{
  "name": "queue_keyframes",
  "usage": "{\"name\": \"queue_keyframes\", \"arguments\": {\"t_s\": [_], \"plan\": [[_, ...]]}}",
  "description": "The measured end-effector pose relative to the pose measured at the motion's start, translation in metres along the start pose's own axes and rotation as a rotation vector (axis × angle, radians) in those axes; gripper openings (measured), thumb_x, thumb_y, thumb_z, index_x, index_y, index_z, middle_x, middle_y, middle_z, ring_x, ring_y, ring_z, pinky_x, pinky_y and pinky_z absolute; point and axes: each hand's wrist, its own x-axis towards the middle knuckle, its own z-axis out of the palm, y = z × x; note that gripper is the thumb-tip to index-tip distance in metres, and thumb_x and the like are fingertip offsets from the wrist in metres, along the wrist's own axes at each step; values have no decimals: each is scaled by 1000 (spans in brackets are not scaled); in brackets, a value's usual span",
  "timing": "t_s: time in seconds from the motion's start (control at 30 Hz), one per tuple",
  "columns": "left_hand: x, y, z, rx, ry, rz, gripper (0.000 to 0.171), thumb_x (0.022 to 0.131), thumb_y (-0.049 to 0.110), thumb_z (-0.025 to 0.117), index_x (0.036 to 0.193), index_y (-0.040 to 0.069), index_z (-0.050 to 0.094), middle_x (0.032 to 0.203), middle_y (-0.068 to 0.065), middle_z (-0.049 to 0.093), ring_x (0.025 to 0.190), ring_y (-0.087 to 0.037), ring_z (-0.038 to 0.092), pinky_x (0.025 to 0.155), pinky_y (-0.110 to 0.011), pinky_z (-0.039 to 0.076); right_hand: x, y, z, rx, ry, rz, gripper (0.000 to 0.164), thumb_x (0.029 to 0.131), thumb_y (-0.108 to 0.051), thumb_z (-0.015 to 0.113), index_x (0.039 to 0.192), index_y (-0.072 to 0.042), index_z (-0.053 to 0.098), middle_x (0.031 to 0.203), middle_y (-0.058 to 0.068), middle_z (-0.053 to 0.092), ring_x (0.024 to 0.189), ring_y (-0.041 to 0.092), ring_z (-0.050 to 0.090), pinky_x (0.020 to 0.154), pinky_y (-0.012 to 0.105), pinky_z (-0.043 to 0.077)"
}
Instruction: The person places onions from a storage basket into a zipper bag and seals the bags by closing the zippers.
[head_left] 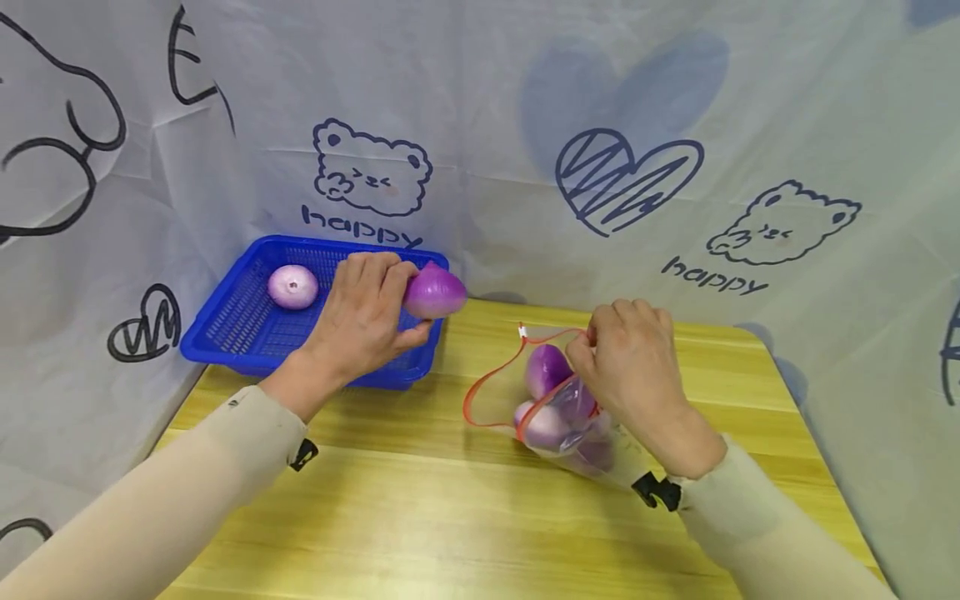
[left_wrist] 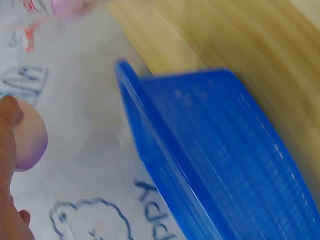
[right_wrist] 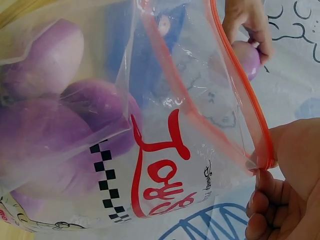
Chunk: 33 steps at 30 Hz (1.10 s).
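My left hand [head_left: 363, 312] holds a purple onion [head_left: 437, 292] between thumb and fingers, over the right side of the blue basket [head_left: 197, 348]. Another onion [head_left: 292, 287], paler, lies in the basket at the back left. My right hand [head_left: 633, 358] pinches the red-edged rim of a clear zip bag [right_wrist: 165, 155], whose mouth gapes toward the left hand. Several purple onions [head_left: 546, 372] are inside the bag. From the right wrist view, thumb and fingers [right_wrist: 265, 192] grip one end of the zip strip, and red lettering shows on the plastic.
The wooden table [head_left: 360, 500] carries the basket at its back left and the bag at centre right. Behind and beside it hangs a pale cloth [head_left: 495, 208] with bear and heart drawings. A white zip slider [head_left: 522, 332] sits on the bag's rim.
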Motion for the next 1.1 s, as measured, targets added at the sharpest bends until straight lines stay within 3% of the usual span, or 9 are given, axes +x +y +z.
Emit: {"name": "queue_keyframes", "arguments": {"t_s": [0.2, 0.43, 0.7, 0.93, 1.1], "plan": [[1, 37, -2, -60, -75, 42, 66, 78, 42, 86, 122, 2, 59, 114, -16, 58, 102, -37, 52, 84, -49, 45, 3, -1, 0, -2, -17, 23, 19, 85, -15, 62, 70, -11, 51, 69, 6, 48, 72, 30, 45, 75, 44, 34], [-3, 73, 5, -124, -149, 127, 63, 81, 46, 83, 122, 4, 59, 118, -14, 59, 107, -33, 54, 91, -47, 47, 2, -5, 1, -2, -38, 41, 22, 87, -17, 61, 69, -12, 49, 68, 5, 47, 72, 29, 44, 75, 43, 33], [2, 96, 18, -114, -239, 221, 61, 85, 48, 78, 126, 8, 60, 118, -8, 59, 110, -30, 54, 93, -44, 47, -1, -7, 2, 0, -29, 39, 23, 88, -17, 61, 69, -12, 49, 68, 5, 47, 71, 29, 43, 74, 43, 33], [13, 115, 31, -124, -303, 348, 74, 82, 65, 77, 130, 11, 59, 119, -4, 61, 112, -27, 55, 99, -42, 47, -5, -8, 4, 1, -11, 41, 23, 87, -16, 62, 68, -12, 49, 67, 5, 47, 69, 31, 46, 73, 44, 33], [19, 129, 45, -90, -264, 448, 43, 99, 46, 69, 127, 14, 64, 124, -1, 65, 114, -24, 57, 100, -41, 48, -9, -11, 5, -2, -18, 59, 24, 88, -18, 62, 68, -11, 50, 67, 5, 48, 68, 33, 48, 70, 45, 32]]}}
